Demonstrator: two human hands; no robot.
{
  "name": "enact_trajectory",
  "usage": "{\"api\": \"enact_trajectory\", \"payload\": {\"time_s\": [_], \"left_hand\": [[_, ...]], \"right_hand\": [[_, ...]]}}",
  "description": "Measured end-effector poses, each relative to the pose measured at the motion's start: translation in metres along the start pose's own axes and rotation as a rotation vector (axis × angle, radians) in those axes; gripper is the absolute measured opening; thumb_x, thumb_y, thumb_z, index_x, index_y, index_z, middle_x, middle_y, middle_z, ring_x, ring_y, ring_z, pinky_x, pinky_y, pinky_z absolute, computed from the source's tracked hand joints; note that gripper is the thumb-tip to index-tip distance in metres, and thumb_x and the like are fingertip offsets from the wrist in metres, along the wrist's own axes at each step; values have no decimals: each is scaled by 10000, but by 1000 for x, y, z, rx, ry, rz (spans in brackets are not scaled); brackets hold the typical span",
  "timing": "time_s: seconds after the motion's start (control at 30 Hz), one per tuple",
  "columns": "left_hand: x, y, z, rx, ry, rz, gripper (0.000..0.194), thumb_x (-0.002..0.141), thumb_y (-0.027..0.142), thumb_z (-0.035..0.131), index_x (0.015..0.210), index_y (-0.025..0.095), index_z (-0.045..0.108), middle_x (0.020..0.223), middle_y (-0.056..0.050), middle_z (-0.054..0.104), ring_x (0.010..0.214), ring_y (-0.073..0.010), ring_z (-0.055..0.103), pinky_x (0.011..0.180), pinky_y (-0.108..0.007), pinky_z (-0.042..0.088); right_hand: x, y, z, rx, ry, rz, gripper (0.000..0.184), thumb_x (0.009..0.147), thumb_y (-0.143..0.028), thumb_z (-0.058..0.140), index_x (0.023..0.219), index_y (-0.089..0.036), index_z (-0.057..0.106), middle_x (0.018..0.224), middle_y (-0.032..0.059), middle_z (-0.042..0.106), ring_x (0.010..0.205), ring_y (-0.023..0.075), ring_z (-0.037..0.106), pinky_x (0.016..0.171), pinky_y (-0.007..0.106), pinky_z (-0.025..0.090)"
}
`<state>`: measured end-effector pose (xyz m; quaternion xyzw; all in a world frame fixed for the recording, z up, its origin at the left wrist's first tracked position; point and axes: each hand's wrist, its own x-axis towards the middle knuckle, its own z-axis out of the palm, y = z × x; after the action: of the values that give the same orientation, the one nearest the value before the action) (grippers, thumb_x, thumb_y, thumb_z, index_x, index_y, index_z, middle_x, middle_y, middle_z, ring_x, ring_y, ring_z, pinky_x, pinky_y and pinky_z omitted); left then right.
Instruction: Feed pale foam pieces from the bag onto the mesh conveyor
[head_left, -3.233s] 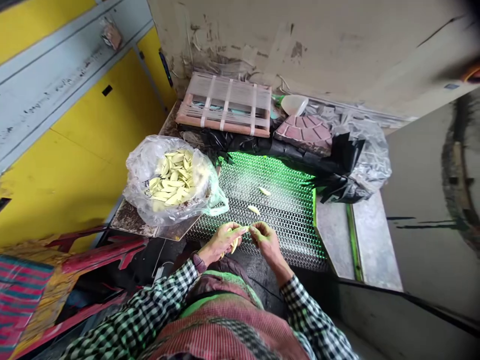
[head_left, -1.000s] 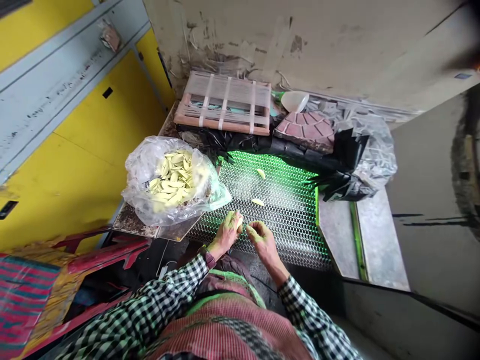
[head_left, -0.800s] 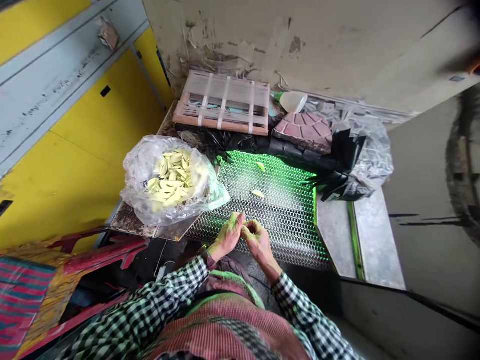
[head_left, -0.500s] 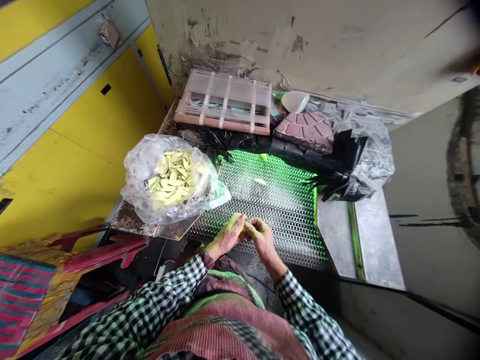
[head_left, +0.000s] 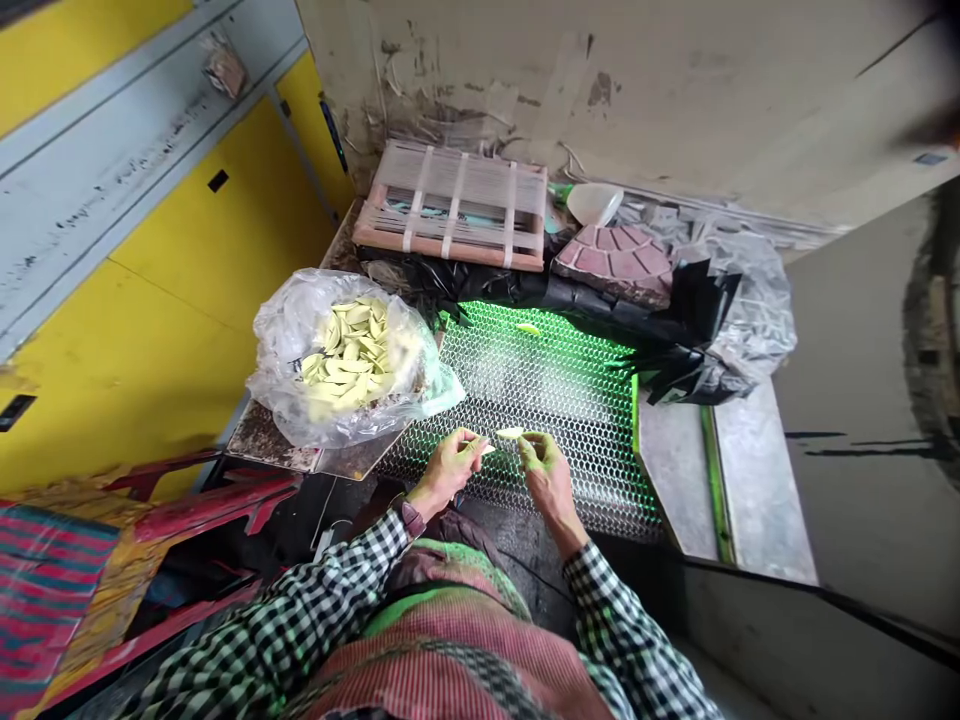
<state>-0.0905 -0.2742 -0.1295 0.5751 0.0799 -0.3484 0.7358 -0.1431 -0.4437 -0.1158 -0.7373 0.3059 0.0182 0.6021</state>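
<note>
My left hand (head_left: 446,470) and my right hand (head_left: 546,475) hover low over a hexagonal wire mesh (head_left: 570,400) lit green. The right fingertips pinch a pale yellow-green slice (head_left: 510,433). A smaller pale piece (head_left: 487,449) pokes out from my left fingertips, though the fingers partly hide it. One more slice (head_left: 528,327) lies on the far part of the mesh. To the left, a clear plastic bag (head_left: 281,400) holds a heap of similar slices (head_left: 349,350).
Behind the mesh lie a black plastic sheet (head_left: 510,292), a strapped wooden slat frame (head_left: 450,205), a reddish paving stone (head_left: 619,262) and a white plastic bottle (head_left: 596,205). Yellow panels (head_left: 187,270) stand to the left; a red frame (head_left: 217,495) sits lower left.
My hands have drawn apart, with a slice now showing between them. The slice that lay mid-mesh no longer shows there.
</note>
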Motion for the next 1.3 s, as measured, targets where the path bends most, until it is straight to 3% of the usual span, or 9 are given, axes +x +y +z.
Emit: {"api": "enact_trajectory", "payload": {"time_s": [0.17, 0.43, 0.57, 0.63, 0.73, 0.83, 1.03, 1.17, 1.3], "left_hand": [[-2, 2, 8, 6, -40, -17, 393, 840, 550, 736, 922, 198, 579, 600, 75, 545, 378, -34, 292, 368, -186, 158], [-4, 14, 2, -240, 148, -42, 272, 913, 421, 659, 1018, 183, 581, 614, 72, 522, 389, -41, 317, 366, -162, 185], [2, 26, 8, -514, 222, -119, 180, 928, 323, 636, 982, 157, 595, 622, 70, 490, 400, -35, 325, 385, -165, 215], [7, 31, 12, -567, 242, -142, 143, 955, 295, 586, 974, 154, 574, 633, 76, 468, 399, -30, 318, 391, -165, 225], [13, 36, 13, -640, 250, -169, 106, 965, 265, 574, 971, 161, 555, 646, 80, 454, 402, -27, 322, 395, -162, 234], [19, 42, 5, -689, 283, -175, 95, 957, 246, 601, 956, 178, 536, 629, 95, 429, 392, -24, 303, 391, -157, 225], [24, 51, -12, -771, 313, -172, 65, 959, 185, 537, 895, 175, 530, 606, 87, 427, 381, -30, 311, 379, -164, 223], [23, 47, -6, -823, 310, -166, 91, 971, 221, 507, 919, 166, 558, 634, 65, 481, 407, -37, 381, 413, -162, 290], [22, 40, 5, -856, 282, -164, 145, 955, 305, 571, 927, 162, 579, 673, 34, 538, 473, -60, 471, 473, -172, 381]], "right_hand": [[-8, 7, 12, 7, -163, 11, 464, 841, -687, 630, 799, -230, 566, 600, -44, 524, 471, 127, 421, 440, 261, 342], [-2, 3, -6, -169, 78, -49, 406, 870, -588, 635, 1037, -218, 639, 753, 7, 607, 606, 178, 502, 503, 281, 360], [-41, -10, 18, -117, -235, -220, 299, 952, -505, 620, 1085, -240, 651, 985, 51, 697, 836, 208, 633, 731, 335, 518], [-56, -8, 36, -30, -296, -248, 288, 957, -482, 637, 1111, -239, 643, 1047, 56, 703, 892, 210, 652, 805, 348, 536], [-60, 0, 54, 116, -168, -167, 302, 941, -523, 650, 990, -226, 629, 855, 16, 661, 713, 178, 613, 667, 316, 519], [-50, 8, 51, 142, -100, -85, 351, 940, -576, 628, 894, -230, 590, 699, -24, 583, 578, 162, 545, 549, 297, 463], [-6, 30, 9, -612, 222, -551, 305, 1067, -417, 434, 932, -217, 621, 880, 68, 670, 766, 209, 565, 670, 332, 407], [10, 38, -5, -695, 181, -653, 246, 1037, -323, 472, 877, -220, 628, 990, 96, 702, 872, 242, 572, 774, 379, 428], [-8, 17, 7, -667, 170, -755, 185, 1033, -259, 491, 1126, -225, 648, 1231, 116, 676, 1109, 274, 586, 937, 437, 463]]}}
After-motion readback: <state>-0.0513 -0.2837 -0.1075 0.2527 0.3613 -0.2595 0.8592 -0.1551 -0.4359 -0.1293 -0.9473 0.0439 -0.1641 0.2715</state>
